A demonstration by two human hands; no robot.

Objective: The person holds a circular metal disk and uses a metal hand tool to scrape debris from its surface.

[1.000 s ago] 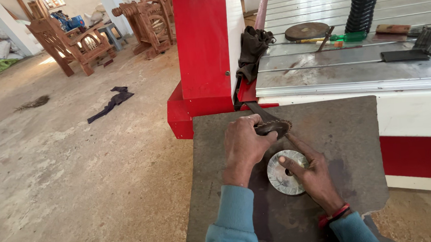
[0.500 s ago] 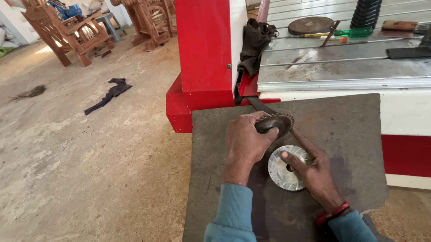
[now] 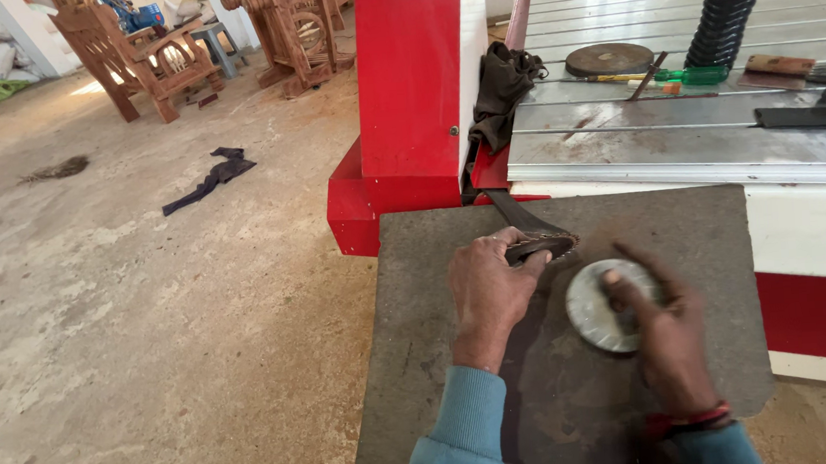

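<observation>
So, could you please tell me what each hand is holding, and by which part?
The left hand grips a dark toothed tool around its near end. The right hand presses its fingers flat onto a round grey disc, pinning rather than lifting it.

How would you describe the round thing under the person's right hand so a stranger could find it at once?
Start at the red machine; a grey slab lies before it. On the slab, the right hand presses a pale metal disc, the only round, light-coloured thing there.
</observation>
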